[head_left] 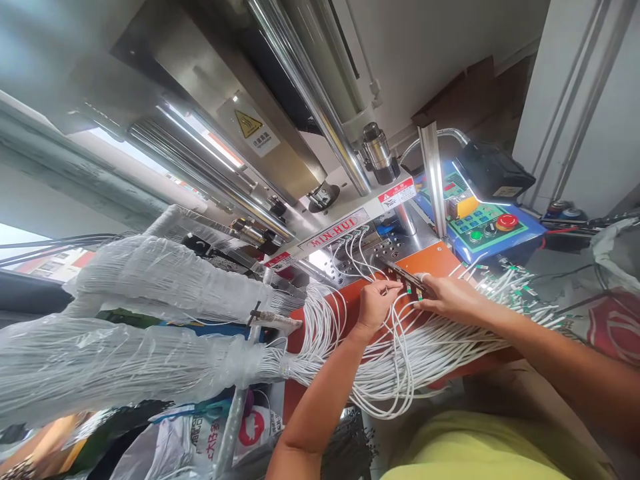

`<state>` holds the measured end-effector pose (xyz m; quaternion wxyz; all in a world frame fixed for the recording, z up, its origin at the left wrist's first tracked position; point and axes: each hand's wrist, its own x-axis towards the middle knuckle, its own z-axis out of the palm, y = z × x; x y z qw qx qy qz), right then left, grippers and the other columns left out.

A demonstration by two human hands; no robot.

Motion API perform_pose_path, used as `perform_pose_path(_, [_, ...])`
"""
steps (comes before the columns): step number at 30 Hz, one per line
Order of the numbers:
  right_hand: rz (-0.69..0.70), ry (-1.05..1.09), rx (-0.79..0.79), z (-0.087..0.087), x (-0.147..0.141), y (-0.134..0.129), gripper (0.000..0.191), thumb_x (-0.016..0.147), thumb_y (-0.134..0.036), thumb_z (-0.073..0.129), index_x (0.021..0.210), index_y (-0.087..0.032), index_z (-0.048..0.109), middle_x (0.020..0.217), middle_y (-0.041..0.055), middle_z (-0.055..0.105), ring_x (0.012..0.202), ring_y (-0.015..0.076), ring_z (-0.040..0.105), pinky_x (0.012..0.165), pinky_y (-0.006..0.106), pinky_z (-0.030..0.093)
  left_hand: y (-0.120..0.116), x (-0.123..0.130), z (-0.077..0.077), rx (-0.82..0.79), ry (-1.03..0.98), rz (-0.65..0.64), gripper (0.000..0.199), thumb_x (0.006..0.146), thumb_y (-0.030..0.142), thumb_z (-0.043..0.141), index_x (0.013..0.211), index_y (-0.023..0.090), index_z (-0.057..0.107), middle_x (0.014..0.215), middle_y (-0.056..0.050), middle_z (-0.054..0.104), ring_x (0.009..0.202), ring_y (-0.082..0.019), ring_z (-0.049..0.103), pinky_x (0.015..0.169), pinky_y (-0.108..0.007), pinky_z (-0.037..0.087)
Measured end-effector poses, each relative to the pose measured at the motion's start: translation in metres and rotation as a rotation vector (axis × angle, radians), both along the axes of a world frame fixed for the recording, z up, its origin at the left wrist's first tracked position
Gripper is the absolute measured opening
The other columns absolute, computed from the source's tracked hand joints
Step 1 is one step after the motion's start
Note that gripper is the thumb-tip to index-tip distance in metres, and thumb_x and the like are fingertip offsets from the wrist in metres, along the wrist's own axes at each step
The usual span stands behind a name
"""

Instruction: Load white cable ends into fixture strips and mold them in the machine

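Two hands on one dark strip (403,273) at the orange plate (435,261): left hand (375,305) and right hand (447,298) both curled in at it, fingers closed up, but pinch or plain contact can't be told. White wires (400,360) fan loose across the plate, too many to count. Risk: slack loops could snag, or a tug could drag ends off the strip. Also two plastic-wrapped bundles (155,280), one red stop button (507,222).
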<state>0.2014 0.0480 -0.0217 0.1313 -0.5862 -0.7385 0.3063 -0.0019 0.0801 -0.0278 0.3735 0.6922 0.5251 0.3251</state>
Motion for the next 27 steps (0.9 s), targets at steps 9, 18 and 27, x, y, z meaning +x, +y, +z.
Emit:
perform_pose_path(9, [0.010, 0.021, 0.004, 0.000, 0.001, 0.000, 0.034, 0.084, -0.058, 0.053, 0.088, -0.024, 0.048, 0.077, 0.0017, 0.063, 0.066, 0.0187, 0.059, 0.054, 0.026, 0.029, -0.004, 0.006, -0.002, 0.054, -0.012, 0.084, 0.015, 0.078, 0.016, 0.064, 0.085, 0.020, 0.077, 0.087, -0.005, 0.075, 0.081, -0.015, 0.068, 0.082, -0.028, 0.051])
perform_pose_path(18, [-0.012, 0.048, 0.010, -0.003, 0.000, 0.002, 0.037, 0.082, -0.060, 0.053, 0.085, -0.023, 0.049, 0.075, 0.0014, 0.063, 0.065, 0.0175, 0.057, 0.054, 0.026, 0.029, 0.000, 0.005, 0.007, -0.030, -0.026, 0.058, 0.016, 0.079, 0.019, 0.065, 0.090, 0.019, 0.076, 0.091, -0.005, 0.075, 0.082, -0.015, 0.068, 0.082, -0.027, 0.051])
perform_pose_path(27, [-0.027, 0.096, -0.015, -0.004, 0.001, 0.001, 0.037, 0.079, -0.059, 0.056, 0.087, -0.023, 0.052, 0.074, 0.0007, 0.062, 0.066, 0.0183, 0.057, 0.055, 0.026, 0.031, -0.026, -0.029, 0.065, -0.177, -0.070, -0.116, 0.037, 0.088, 0.036, 0.059, 0.121, 0.020, 0.064, 0.074, -0.002, 0.070, 0.076, -0.014, 0.063, 0.086, -0.029, 0.047])
